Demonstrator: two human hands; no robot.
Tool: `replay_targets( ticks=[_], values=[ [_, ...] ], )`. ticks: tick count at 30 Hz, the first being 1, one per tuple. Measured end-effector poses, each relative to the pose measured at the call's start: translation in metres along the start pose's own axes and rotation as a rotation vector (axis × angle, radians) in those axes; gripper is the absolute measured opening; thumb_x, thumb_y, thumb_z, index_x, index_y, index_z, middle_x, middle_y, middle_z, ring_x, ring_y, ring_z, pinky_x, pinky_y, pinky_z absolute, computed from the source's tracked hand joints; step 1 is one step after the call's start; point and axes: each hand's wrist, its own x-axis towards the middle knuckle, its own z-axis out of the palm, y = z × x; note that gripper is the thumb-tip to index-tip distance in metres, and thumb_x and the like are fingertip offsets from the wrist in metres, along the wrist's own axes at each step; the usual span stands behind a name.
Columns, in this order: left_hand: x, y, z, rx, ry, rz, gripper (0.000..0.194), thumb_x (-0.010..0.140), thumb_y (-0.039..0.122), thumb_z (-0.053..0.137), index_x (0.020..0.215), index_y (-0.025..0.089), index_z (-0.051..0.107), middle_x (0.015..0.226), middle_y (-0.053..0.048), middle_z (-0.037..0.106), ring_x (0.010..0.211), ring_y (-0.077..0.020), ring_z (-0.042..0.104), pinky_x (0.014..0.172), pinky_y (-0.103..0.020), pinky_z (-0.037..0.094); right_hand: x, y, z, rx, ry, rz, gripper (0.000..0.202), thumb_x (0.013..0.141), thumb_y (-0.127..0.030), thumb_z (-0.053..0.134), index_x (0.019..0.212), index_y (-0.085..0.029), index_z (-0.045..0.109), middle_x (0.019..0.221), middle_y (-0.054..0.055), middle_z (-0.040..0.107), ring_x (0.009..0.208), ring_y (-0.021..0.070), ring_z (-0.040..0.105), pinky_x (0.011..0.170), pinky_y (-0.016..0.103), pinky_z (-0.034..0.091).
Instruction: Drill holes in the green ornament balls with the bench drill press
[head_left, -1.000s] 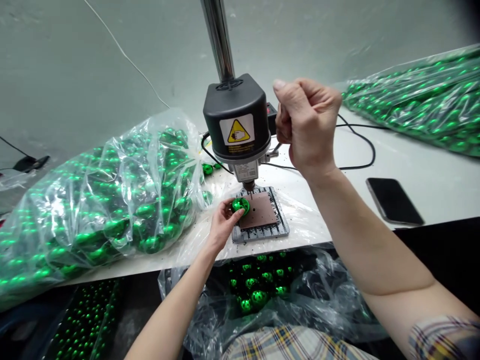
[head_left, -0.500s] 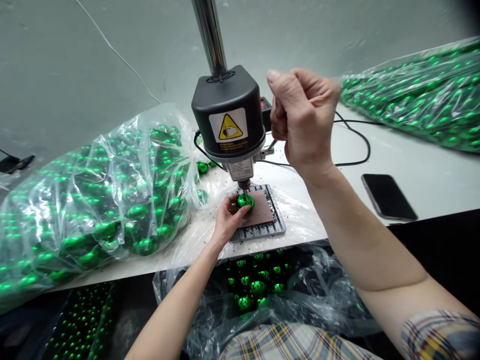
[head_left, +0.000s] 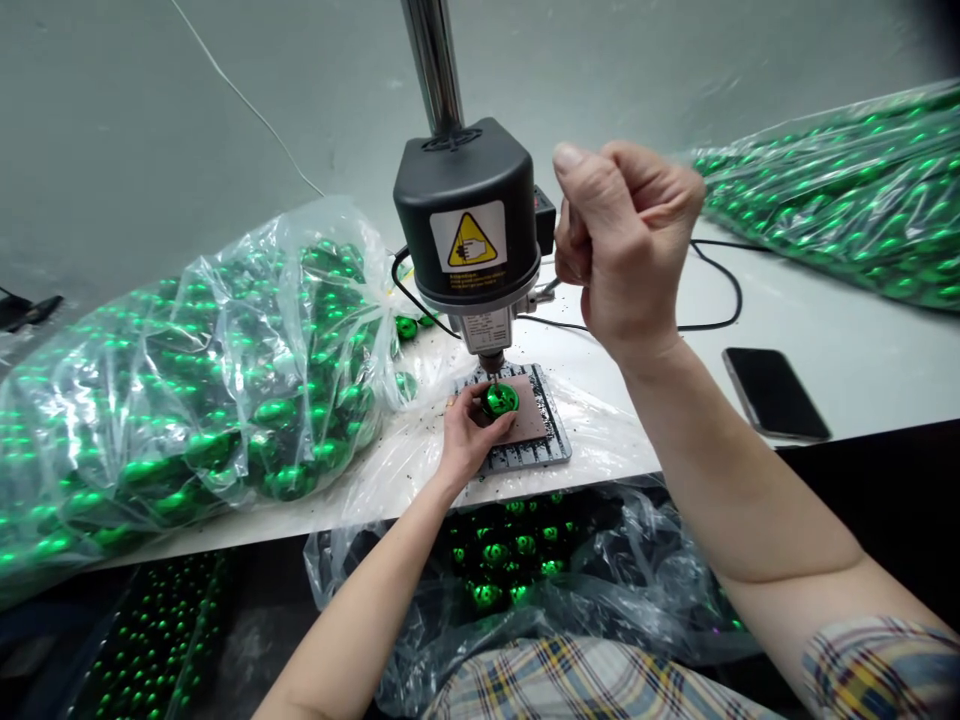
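A shiny green ball ornament (head_left: pixel 502 399) sits on a brownish pad (head_left: pixel 531 425) over the slotted metal base (head_left: pixel 556 446) of a small drill press (head_left: pixel 465 225). My left hand (head_left: pixel 469 435) grips the ball from the left, thumb in front and fingers behind. Directly above it is the chuck (head_left: pixel 492 361), its bit at the top of the ball; whether the bit is inside it I cannot tell. Raised at the right of the motor housing, my right hand (head_left: pixel 634 240) is closed in a fist around the press lever (head_left: pixel 545 294), whose grip end the fingers hide.
Clear plastic bags of green balls lie at left (head_left: pixel 270 400) and back right (head_left: pixel 840 200). An open bag (head_left: pixel 637 560) with more balls hangs below the table edge. A phone (head_left: pixel 776 393) and black cable (head_left: pixel 739 290) are on the white table, with dark shavings around the base.
The view has shifted slightly, with the press head appearing farther right. The ball and my left hand sit a little farther right over the pad. My right fist also appears farther right, still closed.
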Motion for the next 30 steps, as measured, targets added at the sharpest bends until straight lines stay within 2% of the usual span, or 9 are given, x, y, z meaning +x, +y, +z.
replay_targets(
  ticks=[5,8,12,17,22,27,30],
  values=[
    [0.0,0.0,-0.001,0.039,0.014,-0.016,0.05,0.066,0.03,0.088,0.112,0.02,0.071,0.094,-0.005,0.062,0.088,-0.02,0.057,0.083,-0.035,0.048,-0.015,0.002,-0.006,0.051,-0.013,-0.12,0.052,0.089,-0.032,0.071,0.05,-0.022,0.037,0.042,-0.005,0.038,0.037,0.0075,0.03,0.039,0.031,0.021],
    [0.0,0.0,0.0,0.046,0.008,-0.017,0.051,0.066,0.03,0.088,0.113,0.02,0.07,0.094,-0.005,0.061,0.087,-0.0194,0.057,0.082,-0.034,0.048,-0.029,0.002,-0.011,-0.001,0.006,-0.135,0.052,0.09,-0.026,0.067,0.05,-0.02,0.033,0.043,-0.005,0.032,0.039,0.007,0.028,0.043,0.031,0.018],
    [0.0,0.0,0.0,0.044,0.002,0.0,0.05,0.067,0.03,0.087,0.113,0.02,0.069,0.092,-0.004,0.06,0.082,-0.0183,0.056,0.08,-0.033,0.047,-0.046,0.003,-0.015,-0.048,0.049,-0.123,0.054,0.09,-0.029,0.065,0.051,-0.02,0.029,0.045,-0.005,0.025,0.04,0.0077,0.027,0.044,0.031,0.018],
    [0.0,-0.001,0.0,0.069,-0.002,0.049,0.045,0.071,0.032,0.085,0.111,0.021,0.068,0.091,-0.003,0.062,0.085,-0.0193,0.056,0.081,-0.033,0.046,-0.059,0.008,-0.019,-0.056,0.043,-0.138,0.055,0.091,-0.033,0.064,0.052,-0.021,0.026,0.045,-0.005,0.024,0.039,0.0092,0.024,0.043,0.033,0.019],
    [0.001,-0.004,0.001,0.054,-0.001,0.087,0.042,0.071,0.032,0.084,0.109,0.023,0.068,0.094,-0.003,0.064,0.087,-0.0195,0.056,0.08,-0.032,0.045,-0.072,0.019,-0.026,-0.047,-0.005,-0.29,0.053,0.089,-0.024,0.059,0.053,-0.021,0.02,0.045,-0.005,0.021,0.036,0.0088,0.021,0.04,0.032,0.018],
    [0.0,-0.004,0.001,0.053,0.005,0.065,0.045,0.07,0.031,0.085,0.11,0.022,0.067,0.094,-0.003,0.065,0.084,-0.0186,0.056,0.077,-0.031,0.044,-0.078,0.034,-0.032,-0.023,-0.015,-0.441,0.051,0.083,-0.016,0.059,0.05,-0.022,0.02,0.042,-0.006,0.021,0.035,0.0095,0.022,0.038,0.033,0.019],
    [-0.001,-0.005,0.002,0.068,0.009,0.046,0.047,0.07,0.033,0.085,0.112,0.021,0.067,0.094,-0.004,0.065,0.085,-0.0192,0.056,0.078,-0.032,0.045,-0.083,0.04,-0.034,0.042,-0.112,-0.55,0.047,0.078,-0.008,0.059,0.05,-0.021,0.023,0.041,-0.008,0.022,0.033,0.0073,0.021,0.037,0.03,0.02]
  ],
)
